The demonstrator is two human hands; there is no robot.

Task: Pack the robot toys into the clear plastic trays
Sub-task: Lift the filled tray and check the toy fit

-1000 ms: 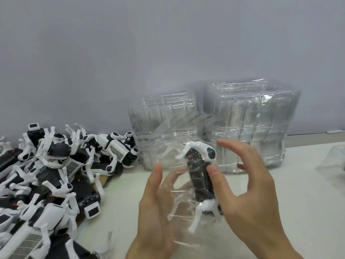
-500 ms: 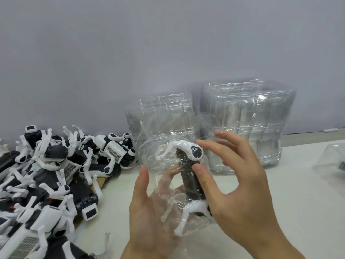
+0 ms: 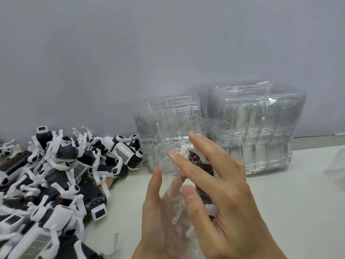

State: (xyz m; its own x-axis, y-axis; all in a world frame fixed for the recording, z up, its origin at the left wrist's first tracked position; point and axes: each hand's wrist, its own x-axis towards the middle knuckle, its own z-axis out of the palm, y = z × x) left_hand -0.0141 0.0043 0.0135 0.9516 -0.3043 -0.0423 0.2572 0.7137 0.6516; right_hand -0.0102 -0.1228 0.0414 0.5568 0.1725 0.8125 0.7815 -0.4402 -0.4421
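- Clear plastic tray (image 3: 168, 146) cradled upright on left hand (image 3: 158, 217), fingers relaxed behind it.
- Robot toy (image 3: 200, 171) inside, long axis vertical.
- Right hand (image 3: 224, 193) nearer, fingers straight, pressing toy in.

Left hand (image 3: 160, 219) upright, palm rightward; right hand (image 3: 224, 193) spread, seemingly pressing.
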